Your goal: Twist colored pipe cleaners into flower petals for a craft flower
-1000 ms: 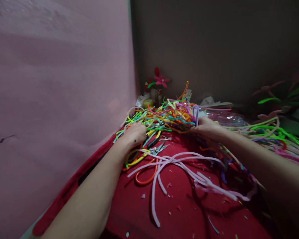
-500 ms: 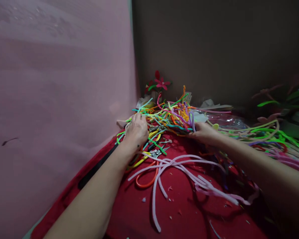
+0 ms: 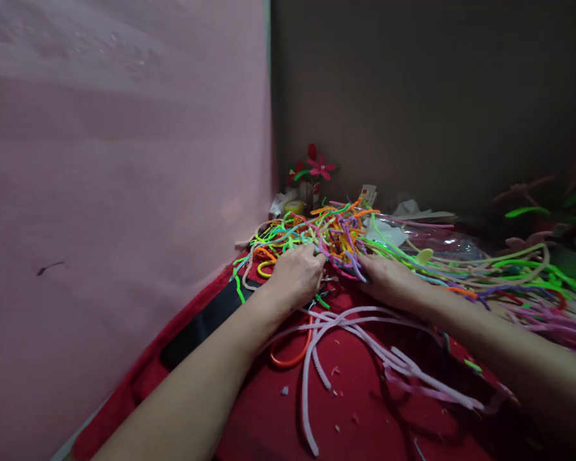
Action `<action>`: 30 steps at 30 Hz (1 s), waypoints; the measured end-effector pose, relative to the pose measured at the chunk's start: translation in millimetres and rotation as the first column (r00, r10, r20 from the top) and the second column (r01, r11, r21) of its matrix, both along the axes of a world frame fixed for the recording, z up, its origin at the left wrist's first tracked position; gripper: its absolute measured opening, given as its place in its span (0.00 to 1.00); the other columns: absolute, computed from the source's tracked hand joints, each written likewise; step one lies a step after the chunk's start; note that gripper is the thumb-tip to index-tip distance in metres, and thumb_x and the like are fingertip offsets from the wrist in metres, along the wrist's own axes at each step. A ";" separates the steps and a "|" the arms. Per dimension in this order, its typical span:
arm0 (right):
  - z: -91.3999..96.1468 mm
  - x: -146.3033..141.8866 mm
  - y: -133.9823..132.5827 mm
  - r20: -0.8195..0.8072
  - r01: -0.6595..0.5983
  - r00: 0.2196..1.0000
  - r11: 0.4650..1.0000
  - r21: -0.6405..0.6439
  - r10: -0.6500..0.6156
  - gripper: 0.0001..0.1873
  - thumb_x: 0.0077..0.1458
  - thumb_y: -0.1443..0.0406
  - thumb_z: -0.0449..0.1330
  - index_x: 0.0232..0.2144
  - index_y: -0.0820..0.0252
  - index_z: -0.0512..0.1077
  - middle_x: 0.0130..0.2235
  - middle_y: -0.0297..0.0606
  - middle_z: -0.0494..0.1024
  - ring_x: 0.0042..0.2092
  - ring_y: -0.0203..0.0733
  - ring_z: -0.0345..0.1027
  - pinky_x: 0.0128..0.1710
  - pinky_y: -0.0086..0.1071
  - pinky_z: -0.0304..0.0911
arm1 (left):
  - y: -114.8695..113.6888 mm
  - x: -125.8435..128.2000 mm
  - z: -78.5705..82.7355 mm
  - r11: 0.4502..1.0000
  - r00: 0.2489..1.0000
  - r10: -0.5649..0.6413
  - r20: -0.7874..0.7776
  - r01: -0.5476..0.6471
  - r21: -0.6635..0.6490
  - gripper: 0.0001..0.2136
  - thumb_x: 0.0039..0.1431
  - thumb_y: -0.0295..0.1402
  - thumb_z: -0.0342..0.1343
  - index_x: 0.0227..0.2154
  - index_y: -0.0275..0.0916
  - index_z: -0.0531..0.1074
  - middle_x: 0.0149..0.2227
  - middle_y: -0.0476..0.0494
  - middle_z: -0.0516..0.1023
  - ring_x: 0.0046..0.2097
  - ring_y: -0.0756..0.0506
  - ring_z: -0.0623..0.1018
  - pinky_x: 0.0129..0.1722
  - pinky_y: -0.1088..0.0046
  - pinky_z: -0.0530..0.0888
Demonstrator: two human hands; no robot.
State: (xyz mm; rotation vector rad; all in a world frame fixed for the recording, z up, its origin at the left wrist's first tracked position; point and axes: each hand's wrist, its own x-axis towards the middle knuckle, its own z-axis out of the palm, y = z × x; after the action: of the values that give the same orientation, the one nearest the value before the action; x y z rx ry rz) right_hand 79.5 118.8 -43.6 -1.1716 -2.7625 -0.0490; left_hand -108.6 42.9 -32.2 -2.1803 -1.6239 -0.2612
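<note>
A tangled heap of bright pipe cleaners (image 3: 343,234) in orange, purple, green and pink lies between my hands. My left hand (image 3: 297,272) is closed on the near left side of the heap, its fingertips partly hidden among the strands. At the heap's right side, my right hand (image 3: 388,275) is closed around some pipe cleaners, with purple ends by the thumb. Scissors with an orange handle (image 3: 292,362) rest below my left wrist, their blades mostly covered. Several pale pink pipe cleaners (image 3: 352,320) lie loose in front of the hands.
Red cloth (image 3: 365,422) covers the surface and carries small scraps. A black flat object (image 3: 196,326) lies left, beside the pink wall sheet (image 3: 125,224). Behind stand a red flower (image 3: 320,168) and yellow tape roll (image 3: 294,207). More green and beige pipe cleaners (image 3: 513,262) spread right.
My left hand has moved right and nearer, towards my right hand. The heap is bunched more tightly, and strands on the left have shifted, uncovering more of the black object. The view has shifted slightly.
</note>
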 end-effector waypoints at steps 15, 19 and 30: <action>-0.7 -4.7 -11.1 0.216 -0.222 0.956 0.970 0.102 0.196 0.26 0.52 0.68 0.51 0.55 0.66 0.61 0.44 0.51 0.70 0.44 0.51 0.64 0.42 0.40 0.57 | 8.5 5.4 -17.9 0.998 0.998 -0.059 0.028 0.059 0.009 0.24 0.56 0.40 0.52 0.55 0.43 0.61 0.57 0.35 0.61 0.59 0.35 0.58 0.56 0.48 0.53; 16.7 0.8 -11.9 0.116 -0.241 0.963 0.970 -0.033 0.243 0.35 0.45 0.62 0.60 0.56 0.63 0.60 0.41 0.48 0.69 0.42 0.49 0.63 0.41 0.39 0.57 | 5.8 7.3 -16.2 1.000 0.999 0.020 -0.025 -0.020 -0.015 0.20 0.56 0.40 0.51 0.52 0.42 0.64 0.49 0.35 0.68 0.53 0.36 0.65 0.54 0.49 0.55; -5.3 -11.4 -2.9 -0.069 -0.112 0.991 0.990 0.083 0.118 0.41 0.46 0.54 0.62 0.58 0.68 0.55 0.52 0.55 0.61 0.53 0.56 0.55 0.49 0.45 0.55 | 4.8 8.9 -10.8 1.000 1.000 0.018 0.010 -0.018 0.020 0.18 0.57 0.38 0.50 0.51 0.41 0.66 0.47 0.37 0.70 0.50 0.38 0.66 0.52 0.52 0.59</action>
State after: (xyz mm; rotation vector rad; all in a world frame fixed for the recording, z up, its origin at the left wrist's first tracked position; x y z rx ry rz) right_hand 68.2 115.9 -48.9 -0.9736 -2.7302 -0.0996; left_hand -99.7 47.7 -42.9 -2.1513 -1.6382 -0.2819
